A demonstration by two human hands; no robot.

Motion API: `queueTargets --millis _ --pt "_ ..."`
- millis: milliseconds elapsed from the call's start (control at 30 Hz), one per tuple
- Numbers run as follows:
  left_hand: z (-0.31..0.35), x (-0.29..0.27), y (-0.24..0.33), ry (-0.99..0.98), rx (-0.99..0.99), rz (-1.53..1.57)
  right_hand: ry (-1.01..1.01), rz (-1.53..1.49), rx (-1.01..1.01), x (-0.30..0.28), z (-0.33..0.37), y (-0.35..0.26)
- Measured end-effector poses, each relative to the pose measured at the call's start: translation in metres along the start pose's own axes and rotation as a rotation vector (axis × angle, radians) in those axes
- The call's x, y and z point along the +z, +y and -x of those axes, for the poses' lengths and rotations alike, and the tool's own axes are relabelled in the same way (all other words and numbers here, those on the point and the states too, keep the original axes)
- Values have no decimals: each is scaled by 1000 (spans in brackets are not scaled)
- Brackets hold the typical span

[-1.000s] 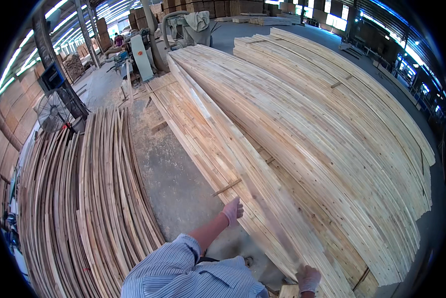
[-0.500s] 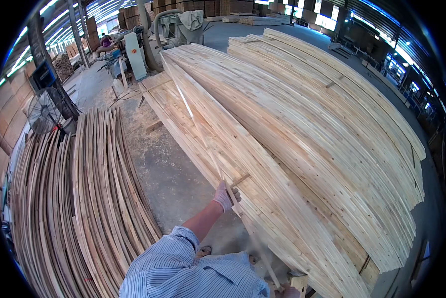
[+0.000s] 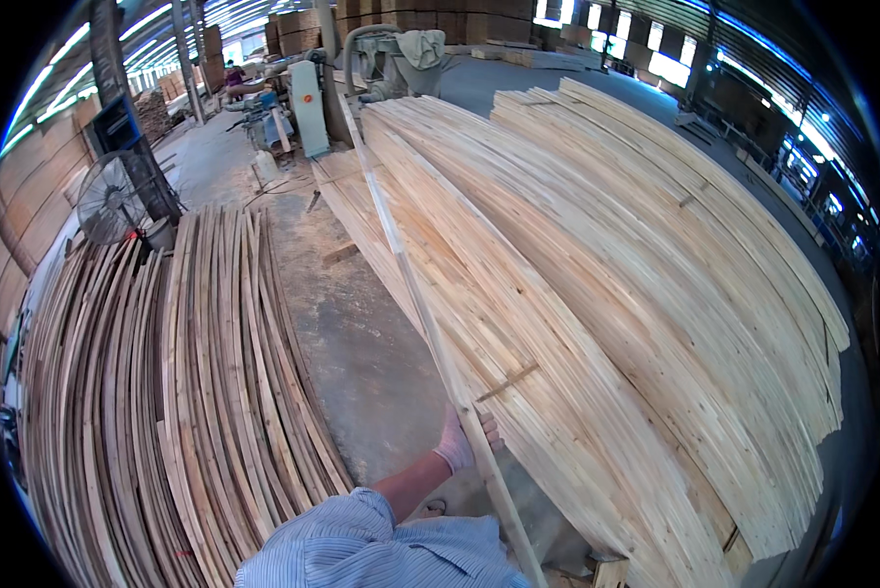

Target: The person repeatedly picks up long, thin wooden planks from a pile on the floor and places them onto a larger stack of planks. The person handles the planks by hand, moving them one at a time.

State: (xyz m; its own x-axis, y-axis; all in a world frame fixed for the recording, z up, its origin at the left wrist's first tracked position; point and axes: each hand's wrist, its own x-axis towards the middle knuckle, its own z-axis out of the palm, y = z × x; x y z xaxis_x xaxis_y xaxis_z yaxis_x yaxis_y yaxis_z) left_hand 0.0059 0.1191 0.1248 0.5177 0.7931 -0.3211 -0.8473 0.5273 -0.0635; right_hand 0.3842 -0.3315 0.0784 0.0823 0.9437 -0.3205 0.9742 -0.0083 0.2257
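My left hand [image 3: 456,447], in a pale glove, is closed around a long narrow wooden strip [image 3: 423,312]. Its fingers wrap over the strip's right side. The strip runs from the lower edge of the view, past my striped sleeve, up to the far end near the machine. Below and right of it lies a wide layer of pale wooden strips [image 3: 597,333], with a short crosspiece [image 3: 507,382] across them near my hand. My right hand is out of view.
On the left lies a stack of rougher, browner strips [image 3: 234,353]. A caged fan [image 3: 111,196] stands beyond it. Farther off are an upright pale-green machine panel [image 3: 309,110] and a cloth-draped machine [image 3: 420,49]. A wood offcut [image 3: 340,254] rests on the dusty floor.
The held strip has lifted and come nearer, and my left hand is lower in the view, still gripping it. My right hand, at the lower edge before, has left the view. The view has shifted.
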Motion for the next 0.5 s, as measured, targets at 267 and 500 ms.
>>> queueTargets --millis 267,500 --pt "32 -33 0 -140 33 57 -19 -64 38 11 -2 -3" --pt "39 -50 11 401 378 -164 -7 -136 -9 1 -8 17"
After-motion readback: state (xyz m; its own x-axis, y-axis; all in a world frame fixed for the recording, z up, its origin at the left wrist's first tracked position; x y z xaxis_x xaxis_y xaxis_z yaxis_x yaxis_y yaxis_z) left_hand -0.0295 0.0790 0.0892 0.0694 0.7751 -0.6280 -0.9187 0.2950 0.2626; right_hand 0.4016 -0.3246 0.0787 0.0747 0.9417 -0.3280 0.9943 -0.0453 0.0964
